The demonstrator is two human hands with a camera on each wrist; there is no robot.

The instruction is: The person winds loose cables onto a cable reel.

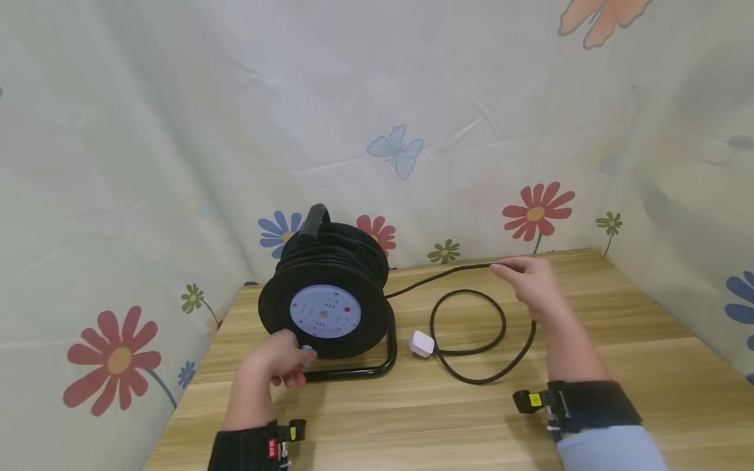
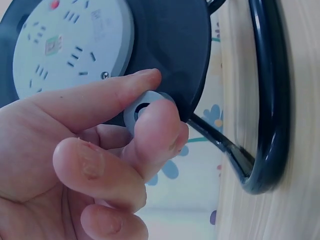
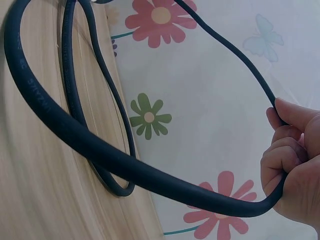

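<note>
Reel [image 1: 330, 281]: black, pale blue socket face w/ red dot.
Cable [image 1: 471, 353]: black.
Plug [image 1: 421, 343]: white.
Knob [image 2: 142, 107]: grey.
Table [image 1: 618, 392]: light wood grain.
Backdrop [image 1: 235, 131]: pale, flower & butterfly print.

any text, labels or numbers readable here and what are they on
Black cable: embossed lettering runs along its sheath, too blurred to read.
Grey socket face of the cable reel: a small label, too small to read.
Red tag on the left wrist strap: white marks, too small to read.
Yellow sticker on the right wrist strap: illegible.
White plug: no text visible.
</note>
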